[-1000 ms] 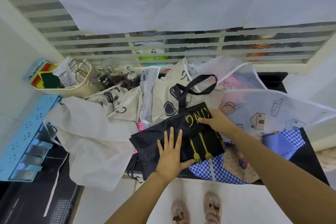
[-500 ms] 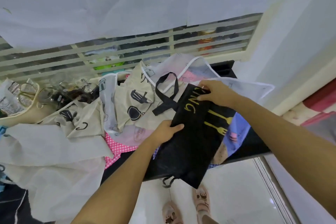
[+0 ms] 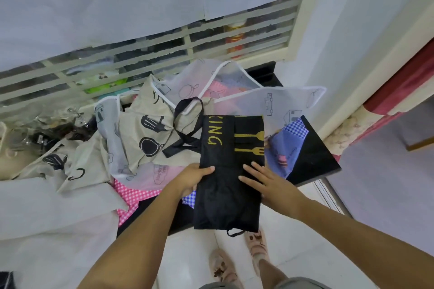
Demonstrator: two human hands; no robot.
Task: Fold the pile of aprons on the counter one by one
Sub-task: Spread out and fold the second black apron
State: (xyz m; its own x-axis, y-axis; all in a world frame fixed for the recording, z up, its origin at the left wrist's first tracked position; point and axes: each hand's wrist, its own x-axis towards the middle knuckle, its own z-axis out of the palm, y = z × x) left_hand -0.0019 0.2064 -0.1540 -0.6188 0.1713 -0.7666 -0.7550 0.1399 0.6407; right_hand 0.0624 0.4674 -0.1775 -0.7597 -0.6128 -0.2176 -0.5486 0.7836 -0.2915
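One plain white apron (image 3: 47, 218) drapes over the counter's (image 3: 312, 159) front edge at the left. The left hand (image 3: 192, 178) pinches the left side of one folded black apron (image 3: 230, 171), which overhangs the front edge. The right hand (image 3: 267, 183) rests straight fingers on it. One blue checked apron (image 3: 288, 145) lies near the right corner.

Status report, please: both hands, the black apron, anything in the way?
Left hand grips black apron at its left edge. Right hand flat on it. Apron folded narrow, near end overhangs counter. Neck strap loose.

Clear glassware (image 3: 30, 129) clusters beneath a slatted window (image 3: 164, 54).
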